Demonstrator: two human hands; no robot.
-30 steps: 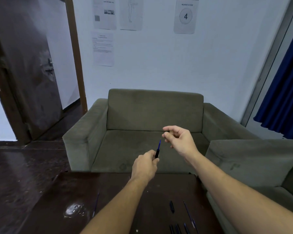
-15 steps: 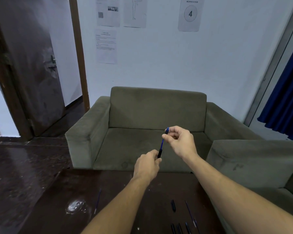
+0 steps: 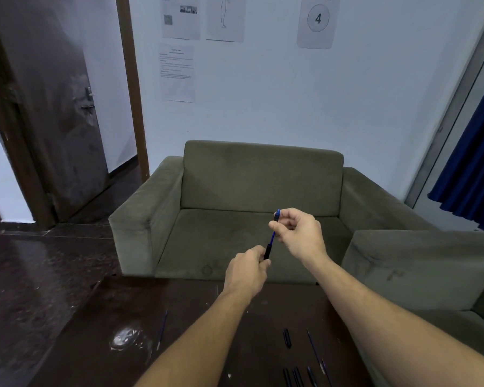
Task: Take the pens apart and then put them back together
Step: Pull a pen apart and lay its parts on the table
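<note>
The pen (image 3: 271, 237) is held in the air above the far edge of the tabletop (image 3: 118, 308), over the sofa (image 3: 235, 191). The left hand (image 3: 248, 270) has its grip closed on the black lower end; the right hand (image 3: 298, 233) pinches the blue upper end. Pulled off-axis, the thin blue shaft could bend or slip and drop onto the sofa. Loose pen parts (image 3: 287, 337) near the tabletop's near right edge could roll off if nudged.

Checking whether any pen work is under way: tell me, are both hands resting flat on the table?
No, the left hand and right hand are raised above the table, holding a blue pen between them.
</note>
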